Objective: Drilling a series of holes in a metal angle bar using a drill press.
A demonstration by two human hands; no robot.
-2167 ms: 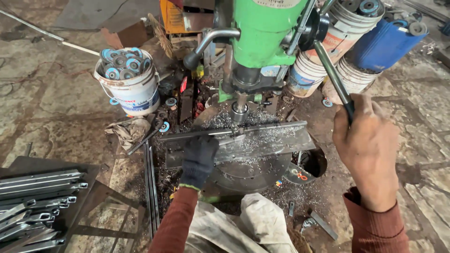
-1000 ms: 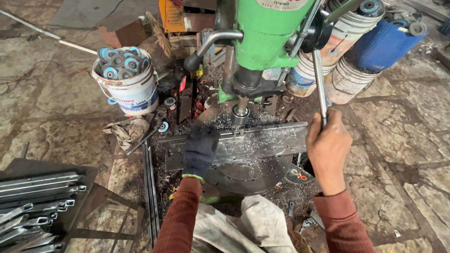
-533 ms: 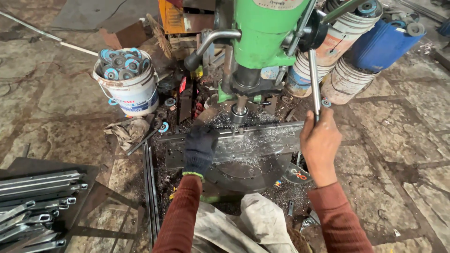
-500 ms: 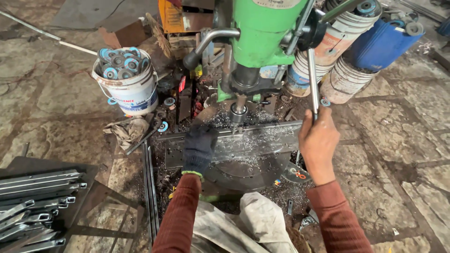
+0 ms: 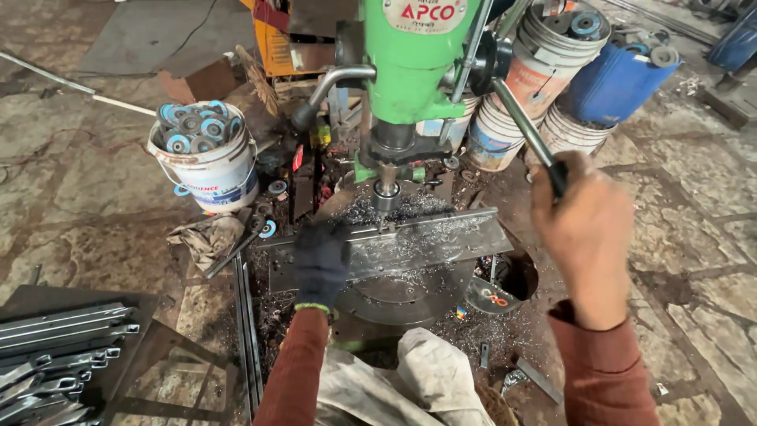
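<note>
Far left, a white bucket of blue-centred discs stands on the stone floor. Our gloved left hand presses flat, fingers spread, on the steel flat bar lying across the round drill table under the green drill press. Metal chips cover the bar. Right, our bare right hand is closed round the feed lever.

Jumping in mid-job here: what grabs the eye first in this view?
The green drill press dominates top centre, its spindle just above a flat steel bar strewn with metal shavings. The gloved left hand presses on the bar's left part, while the bare right hand grips the feed lever at right. A white bucket of blue-centred discs stands at left.
</note>
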